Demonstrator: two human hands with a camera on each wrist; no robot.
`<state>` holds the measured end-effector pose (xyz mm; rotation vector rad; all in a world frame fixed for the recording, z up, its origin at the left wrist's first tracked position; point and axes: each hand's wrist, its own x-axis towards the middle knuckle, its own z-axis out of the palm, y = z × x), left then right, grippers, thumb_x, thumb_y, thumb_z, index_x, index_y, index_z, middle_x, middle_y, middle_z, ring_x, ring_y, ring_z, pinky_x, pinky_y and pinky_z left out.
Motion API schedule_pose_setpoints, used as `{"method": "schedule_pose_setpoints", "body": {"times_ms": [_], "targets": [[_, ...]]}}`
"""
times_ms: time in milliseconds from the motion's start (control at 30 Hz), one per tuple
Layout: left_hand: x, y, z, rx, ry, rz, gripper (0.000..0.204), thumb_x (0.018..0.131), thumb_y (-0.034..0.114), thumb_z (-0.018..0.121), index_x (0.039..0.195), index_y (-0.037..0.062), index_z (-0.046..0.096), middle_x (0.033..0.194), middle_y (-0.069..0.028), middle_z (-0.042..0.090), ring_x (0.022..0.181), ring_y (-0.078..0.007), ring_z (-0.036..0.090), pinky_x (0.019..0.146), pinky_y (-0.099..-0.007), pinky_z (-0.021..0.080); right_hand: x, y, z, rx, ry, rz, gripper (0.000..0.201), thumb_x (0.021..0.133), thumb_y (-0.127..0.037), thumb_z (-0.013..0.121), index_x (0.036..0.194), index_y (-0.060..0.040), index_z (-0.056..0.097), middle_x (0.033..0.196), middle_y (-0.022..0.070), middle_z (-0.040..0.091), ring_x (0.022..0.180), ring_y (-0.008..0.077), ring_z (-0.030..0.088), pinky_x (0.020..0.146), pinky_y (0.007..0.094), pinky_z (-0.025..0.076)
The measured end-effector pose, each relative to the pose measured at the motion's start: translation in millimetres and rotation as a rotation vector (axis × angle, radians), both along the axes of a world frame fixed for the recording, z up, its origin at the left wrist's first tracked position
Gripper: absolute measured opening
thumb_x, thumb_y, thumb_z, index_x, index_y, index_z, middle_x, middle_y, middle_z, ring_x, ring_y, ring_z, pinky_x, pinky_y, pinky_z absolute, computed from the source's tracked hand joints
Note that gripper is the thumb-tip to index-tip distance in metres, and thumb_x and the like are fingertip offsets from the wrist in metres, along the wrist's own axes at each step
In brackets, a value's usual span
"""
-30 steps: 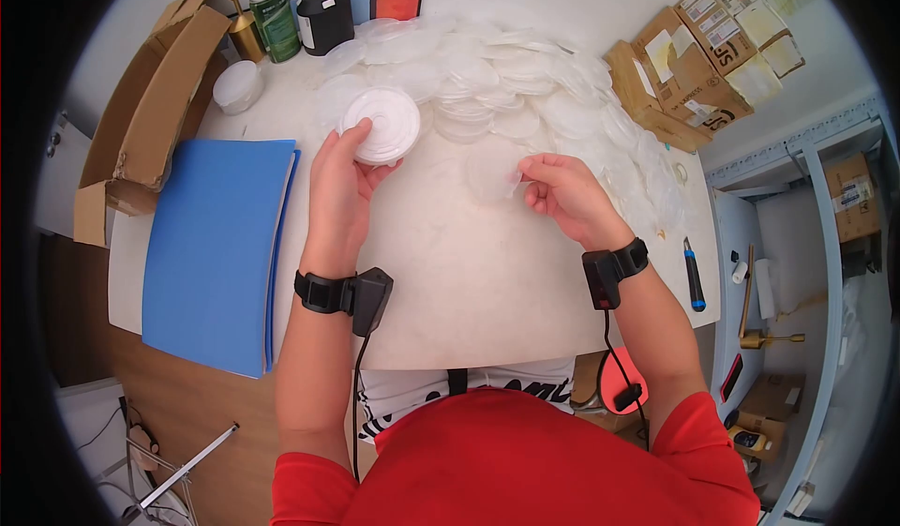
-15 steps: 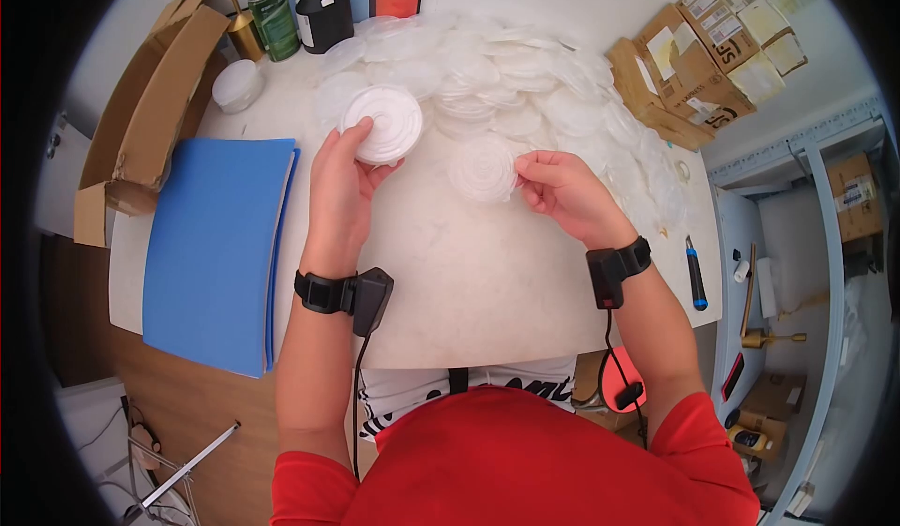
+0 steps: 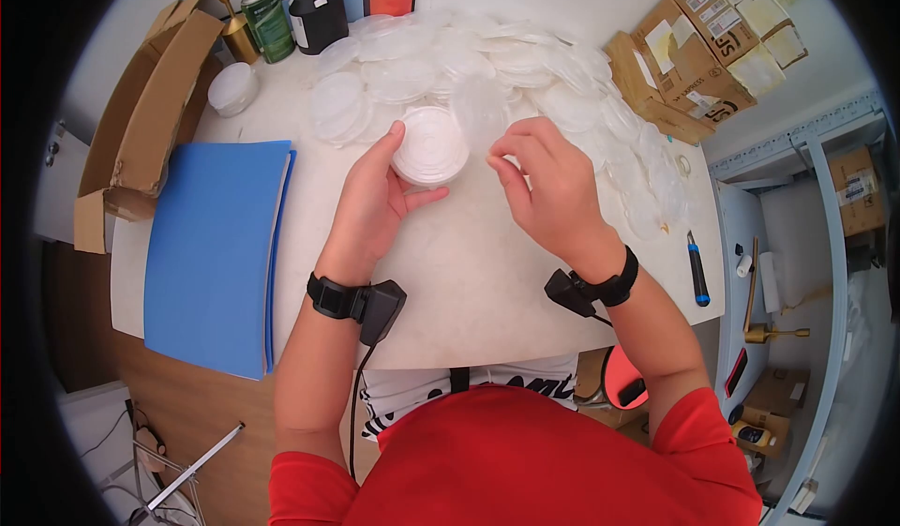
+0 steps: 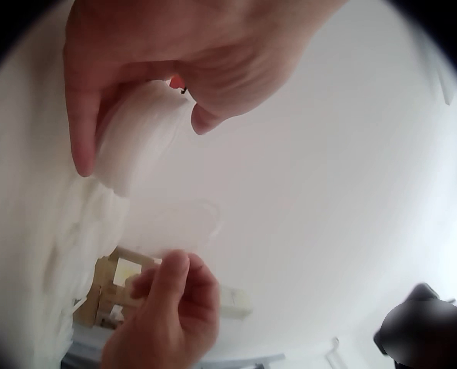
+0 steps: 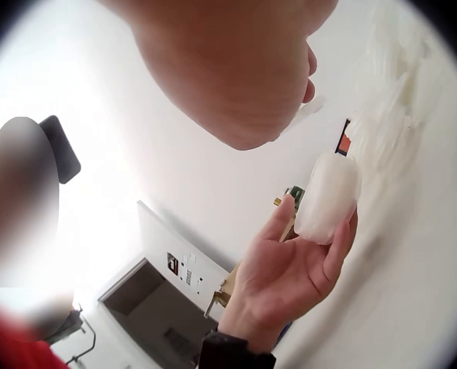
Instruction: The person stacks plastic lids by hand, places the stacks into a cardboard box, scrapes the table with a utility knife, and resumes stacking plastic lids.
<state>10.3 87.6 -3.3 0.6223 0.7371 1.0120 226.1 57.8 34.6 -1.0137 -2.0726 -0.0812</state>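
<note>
A thick stack of round, translucent white plastic lids sits in my left hand, gripped at its edge between thumb and fingers. In the right wrist view the stack appears side-on, with the left thumb and fingers on either side of it. Just to the right, my right hand pinches a single thin lid between thumb and forefinger. That lid is tilted on edge beside the stack. From the left wrist view, the clear lid stands out above the right fingertips, apart from the stack.
Loose lids form a large heap along the table's back and right. A blue folder lies at left, near a cardboard box and a round white container. A utility knife lies at the right edge.
My left hand has moved right and slightly down with the stack. The right hand has turned over at the wrist, swinging the single lid up on edge and closer to the stack.
</note>
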Motion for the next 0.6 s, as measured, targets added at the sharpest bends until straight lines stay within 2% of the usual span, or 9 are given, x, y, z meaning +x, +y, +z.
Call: {"method": "schedule_pose_setpoints", "body": {"times_ms": [33,100,233,333,400,433,500,533,600], "targets": [[2,-2,2,0.0,0.0,-0.001,0.053,0.108,0.042,0.05,0.142,0.0027,0.05,0.136,-0.0109,0.063,0.117,-0.0226,0.067,0.088,-0.0412,0.063,-2,0,-1,0.0,0.0,-0.001,0.013,0.084,-0.001,0.074,0.092,-0.0027,0.063,0.093,0.0081,0.063,0.067,0.022,0.06,0.06,0.0319,0.048],[6,-5,7,0.005,-0.032,-0.05,0.056,0.109,0.048,0.045,0.143,0.0042,0.05,0.136,-0.0109,0.063,0.118,-0.0224,0.067,0.089,-0.0409,0.062,-7,-4,-4,0.058,-0.178,0.029,0.015,0.079,-0.001,0.073,0.089,-0.0032,0.062,0.094,0.01,0.062,0.071,0.0266,0.063,0.061,0.0355,0.05],[11,-6,2,0.017,-0.003,-0.071,0.058,0.109,0.051,0.042,0.142,0.0038,0.051,0.135,-0.0112,0.064,0.117,-0.022,0.068,0.09,-0.0401,0.062,-9,-6,-10,0.073,-0.232,0.059,0.014,0.077,-0.002,0.07,0.088,-0.0035,0.061,0.096,0.0108,0.061,0.073,0.0264,0.062,0.061,0.0373,0.05],[10,-6,-3,0.071,0.025,-0.133,0.055,0.108,0.047,0.047,0.141,0.0035,0.052,0.133,-0.0111,0.065,0.116,-0.0205,0.068,0.09,-0.038,0.062,-11,-11,-9,0.059,-0.283,0.06,0.013,0.076,-0.004,0.067,0.087,-0.0036,0.061,0.098,0.0114,0.061,0.075,0.0271,0.063,0.063,0.0382,0.051],[9,-8,0,0.108,0.084,-0.128,0.047,0.106,0.035,0.055,0.14,0.0024,0.053,0.13,-0.0107,0.066,0.115,-0.0191,0.068,0.09,-0.036,0.062,-11,-12,-9,0.027,-0.313,0.058,0.014,0.076,-0.004,0.068,0.088,-0.0038,0.061,0.102,0.0122,0.062,0.077,0.0273,0.064,0.064,0.0381,0.052],[9,-8,0,0.108,0.084,-0.127,0.047,0.106,0.035,0.055,0.14,0.0024,0.053,0.13,-0.0107,0.066,0.115,-0.0191,0.068,0.09,-0.036,0.062,-11,-11,-9,0.027,-0.313,0.059,0.014,0.076,-0.004,0.068,0.088,-0.0038,0.061,0.102,0.0122,0.062,0.077,0.0273,0.064,0.064,0.0381,0.052],[9,-9,0,0.101,0.04,-0.106,0.045,0.102,0.023,0.061,0.14,0.0012,0.053,0.129,-0.0101,0.066,0.114,-0.0188,0.068,0.091,-0.0354,0.062,-11,-10,-11,0.032,-0.26,0.087,0.016,0.077,-0.005,0.071,0.092,-0.0035,0.063,0.104,0.0127,0.063,0.078,0.028,0.065,0.065,0.0376,0.052],[9,-9,0,0.1,0.039,-0.106,0.045,0.102,0.023,0.061,0.14,0.0012,0.053,0.129,-0.0101,0.066,0.114,-0.0188,0.068,0.091,-0.0354,0.062,-10,-10,-10,0.031,-0.26,0.087,0.016,0.077,-0.005,0.071,0.092,-0.0035,0.063,0.104,0.0127,0.063,0.078,0.028,0.065,0.065,0.0376,0.052],[8,-8,-1,0.092,0.0,-0.123,0.047,0.1,0.019,0.062,0.142,0.0,0.051,0.131,-0.0104,0.065,0.115,-0.0202,0.068,0.092,-0.0372,0.062,-7,-12,-6,-0.07,-0.059,0.073,0.015,0.083,-0.007,0.073,0.096,-0.0036,0.065,0.106,0.0125,0.064,0.077,0.0264,0.065,0.064,0.0363,0.052]]}}
